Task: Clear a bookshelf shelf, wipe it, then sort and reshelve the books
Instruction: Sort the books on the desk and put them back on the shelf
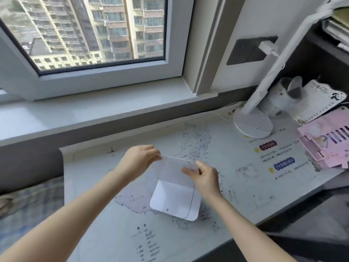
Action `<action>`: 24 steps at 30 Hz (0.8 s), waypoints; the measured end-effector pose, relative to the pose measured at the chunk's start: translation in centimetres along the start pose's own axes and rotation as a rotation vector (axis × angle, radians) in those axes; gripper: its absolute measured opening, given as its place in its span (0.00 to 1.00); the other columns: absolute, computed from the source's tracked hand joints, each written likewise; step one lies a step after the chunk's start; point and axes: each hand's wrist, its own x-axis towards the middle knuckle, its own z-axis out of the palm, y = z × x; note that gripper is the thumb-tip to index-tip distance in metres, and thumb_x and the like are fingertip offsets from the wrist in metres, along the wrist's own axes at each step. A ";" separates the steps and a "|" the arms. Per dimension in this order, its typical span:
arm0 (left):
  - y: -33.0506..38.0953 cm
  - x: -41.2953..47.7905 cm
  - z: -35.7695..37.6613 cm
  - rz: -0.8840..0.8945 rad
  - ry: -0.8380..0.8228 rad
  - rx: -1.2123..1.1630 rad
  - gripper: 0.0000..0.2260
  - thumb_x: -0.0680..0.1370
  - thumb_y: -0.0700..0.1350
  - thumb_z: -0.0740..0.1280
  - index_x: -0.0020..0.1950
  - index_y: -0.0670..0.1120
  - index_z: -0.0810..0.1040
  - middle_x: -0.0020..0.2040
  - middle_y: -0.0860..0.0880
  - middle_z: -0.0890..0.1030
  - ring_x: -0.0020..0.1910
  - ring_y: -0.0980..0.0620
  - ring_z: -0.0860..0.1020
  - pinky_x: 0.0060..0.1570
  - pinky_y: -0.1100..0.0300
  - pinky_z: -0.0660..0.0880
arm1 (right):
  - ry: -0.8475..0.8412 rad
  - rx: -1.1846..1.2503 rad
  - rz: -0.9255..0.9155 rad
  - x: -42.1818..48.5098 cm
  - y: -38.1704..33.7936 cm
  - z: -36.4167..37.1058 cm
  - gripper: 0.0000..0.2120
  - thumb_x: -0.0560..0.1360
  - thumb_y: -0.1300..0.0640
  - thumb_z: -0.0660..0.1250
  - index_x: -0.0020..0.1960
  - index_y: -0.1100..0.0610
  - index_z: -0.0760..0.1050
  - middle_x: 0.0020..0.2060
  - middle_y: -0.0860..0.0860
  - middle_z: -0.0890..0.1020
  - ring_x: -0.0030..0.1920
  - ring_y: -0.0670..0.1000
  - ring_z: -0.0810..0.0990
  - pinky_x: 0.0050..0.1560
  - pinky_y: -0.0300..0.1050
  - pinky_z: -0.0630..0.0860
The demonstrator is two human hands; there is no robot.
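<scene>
tidy_tom: Both bare forearms come in low and meet on a white, rounded-square soft packet (175,202), held just above the pale map-printed desk mat (245,154). Wipe pack, I'd guess?

shelf_nerd: Looks like it. The left hand (140,157) pinches the top corner of its thin see-through flap (171,168), and the right hand (204,176) pinches the opposite edge. I can't see anything pulled out of it.

tidy_tom: So how far in?

shelf_nerd: Early, I reckon. Well beyond the grip and off to its right, past the white round-based desk lamp (252,123), stacked books and papers (338,27) sit up in the dark shelf unit. Can't tell if any shelf is cleared. Wiping, sorting and reshelving all look left.
</scene>
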 end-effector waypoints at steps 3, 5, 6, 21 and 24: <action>0.7 -0.6 -0.3 0.050 -0.032 0.065 0.07 0.72 0.46 0.68 0.38 0.44 0.82 0.31 0.50 0.80 0.26 0.47 0.77 0.26 0.63 0.74 | -0.021 -0.016 -0.013 -1.6 -0.2 -0.5 0.26 0.72 0.54 0.74 0.29 0.52 0.56 0.26 0.47 0.59 0.29 0.45 0.57 0.31 0.43 0.54; 1.4 -1.2 -0.8 0.068 -0.065 0.118 0.08 0.71 0.47 0.68 0.36 0.44 0.81 0.30 0.50 0.79 0.24 0.47 0.76 0.24 0.64 0.72 | -0.064 -0.111 -0.064 -2.7 0.2 -1.3 0.25 0.74 0.57 0.71 0.29 0.50 0.57 0.24 0.43 0.58 0.25 0.44 0.58 0.28 0.37 0.53; 1.7 -1.6 -1.3 0.073 -0.077 0.148 0.07 0.70 0.46 0.69 0.35 0.44 0.81 0.29 0.50 0.78 0.24 0.47 0.75 0.23 0.65 0.71 | -0.080 -0.159 -0.096 -3.4 0.4 -1.9 0.22 0.76 0.58 0.70 0.30 0.50 0.61 0.23 0.43 0.59 0.24 0.43 0.61 0.27 0.36 0.54; 8.2 -11.4 -2.5 -0.708 0.057 0.250 0.09 0.79 0.38 0.65 0.40 0.36 0.79 0.36 0.38 0.80 0.38 0.38 0.77 0.32 0.57 0.61 | 0.247 -0.242 -0.416 -13.5 -1.8 -7.5 0.17 0.77 0.64 0.67 0.33 0.53 0.67 0.21 0.41 0.61 0.22 0.45 0.66 0.24 0.32 0.62; 9.5 -12.0 -1.9 -0.818 0.047 0.233 0.09 0.79 0.39 0.64 0.42 0.37 0.79 0.37 0.38 0.79 0.37 0.40 0.74 0.32 0.57 0.63 | 0.229 -0.194 -0.480 -16.0 -3.6 -8.9 0.18 0.75 0.67 0.69 0.33 0.51 0.66 0.22 0.37 0.55 0.27 0.33 0.71 0.28 0.23 0.63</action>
